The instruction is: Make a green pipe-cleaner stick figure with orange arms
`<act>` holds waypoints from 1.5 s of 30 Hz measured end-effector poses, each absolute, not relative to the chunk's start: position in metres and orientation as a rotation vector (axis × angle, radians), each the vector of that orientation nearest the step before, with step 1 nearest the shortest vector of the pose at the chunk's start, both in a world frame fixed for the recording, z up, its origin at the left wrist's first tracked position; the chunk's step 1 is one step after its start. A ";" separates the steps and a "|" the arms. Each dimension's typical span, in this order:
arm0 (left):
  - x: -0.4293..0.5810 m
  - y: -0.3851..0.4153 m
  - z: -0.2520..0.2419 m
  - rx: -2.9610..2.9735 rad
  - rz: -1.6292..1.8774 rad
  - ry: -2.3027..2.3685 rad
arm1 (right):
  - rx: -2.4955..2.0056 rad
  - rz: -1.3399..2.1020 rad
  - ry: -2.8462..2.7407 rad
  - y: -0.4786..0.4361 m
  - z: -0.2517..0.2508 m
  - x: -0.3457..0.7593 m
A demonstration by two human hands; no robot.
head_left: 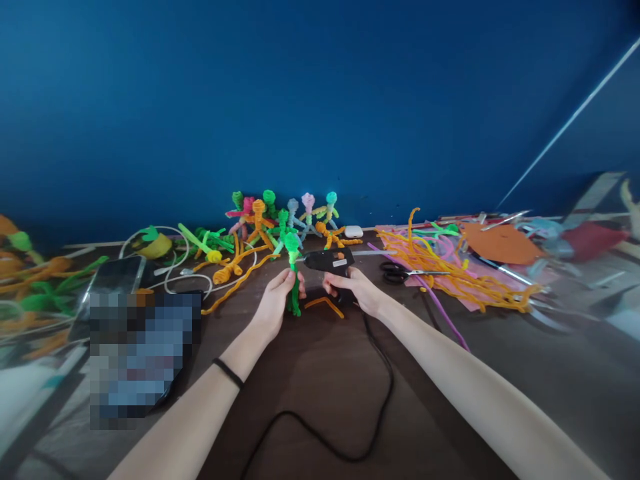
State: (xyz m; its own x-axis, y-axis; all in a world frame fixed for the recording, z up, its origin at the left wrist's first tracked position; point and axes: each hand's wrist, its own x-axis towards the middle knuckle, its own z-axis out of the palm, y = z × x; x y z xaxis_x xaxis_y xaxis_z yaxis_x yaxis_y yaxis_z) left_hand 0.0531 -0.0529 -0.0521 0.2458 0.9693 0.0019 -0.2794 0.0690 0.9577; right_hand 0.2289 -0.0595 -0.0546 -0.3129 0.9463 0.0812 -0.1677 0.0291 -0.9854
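My left hand [278, 297] is closed around a green pipe-cleaner figure [293, 273], which stands upright on the brown table [320, 387]. My right hand [356, 288] grips the handle of a black hot glue gun [329, 260]. The gun's nozzle points left and sits close to the figure's upper part. A black cord [380, 373] runs from the gun toward me across the table. A bent orange pipe cleaner [325, 305] lies between my hands.
Several finished pipe-cleaner figures [285, 217] stand against the blue wall. Loose orange pipe cleaners [440, 260], scissors [397, 272] and orange paper [500, 243] lie on the right. A phone [113, 280], white cables [175, 267] and a small white case [353, 231] are also on the table.
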 end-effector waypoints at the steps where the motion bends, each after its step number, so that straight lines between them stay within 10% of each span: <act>1: 0.053 -0.053 -0.052 1.075 1.122 0.815 | -0.876 1.465 -1.350 -0.060 -0.054 0.228; 45: 0.054 -0.054 -0.051 1.112 1.095 0.828 | -0.925 1.330 -1.490 -0.065 -0.048 0.226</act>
State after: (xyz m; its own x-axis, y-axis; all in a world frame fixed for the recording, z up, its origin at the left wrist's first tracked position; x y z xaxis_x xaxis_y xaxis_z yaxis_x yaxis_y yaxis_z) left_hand 0.0537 -0.0540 -0.0506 0.2783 0.9605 0.0064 -0.2560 0.0678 0.9643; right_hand 0.2264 -0.0650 -0.0480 -0.3085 0.9403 0.1435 -0.0364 0.1391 -0.9896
